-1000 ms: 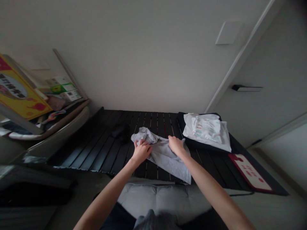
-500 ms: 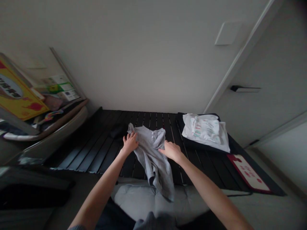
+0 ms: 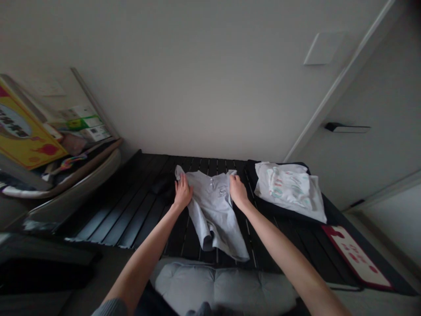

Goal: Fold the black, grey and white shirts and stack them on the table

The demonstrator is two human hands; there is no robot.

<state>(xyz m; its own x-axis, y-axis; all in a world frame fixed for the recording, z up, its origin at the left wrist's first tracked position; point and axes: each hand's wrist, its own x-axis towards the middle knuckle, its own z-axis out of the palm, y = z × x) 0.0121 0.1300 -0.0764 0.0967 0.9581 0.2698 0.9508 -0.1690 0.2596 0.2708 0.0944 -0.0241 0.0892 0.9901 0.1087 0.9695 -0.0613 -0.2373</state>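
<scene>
A small light-grey baby romper with a buttoned neck and a little chest print lies spread on the black slatted table. Its lower part splits into two legs, still wrinkled, that point toward me. My left hand rests flat on the sleeve and shoulder at the left, fingers stretched out. At the opposite shoulder, my right hand has its fingers closed on the cloth. Part of the right sleeve is hidden behind that hand.
Folded white clothes lie on dark cloth to the right. A red-edged board is near the table's right end. A dark item sits left of the romper. A loaded cart stands at left, a grey cushion in front.
The romper's right shoulder, bunched before, is now opened out, showing the chest print. My right hand has moved up and outward with it. The legs have spread wider and lie on the table.
</scene>
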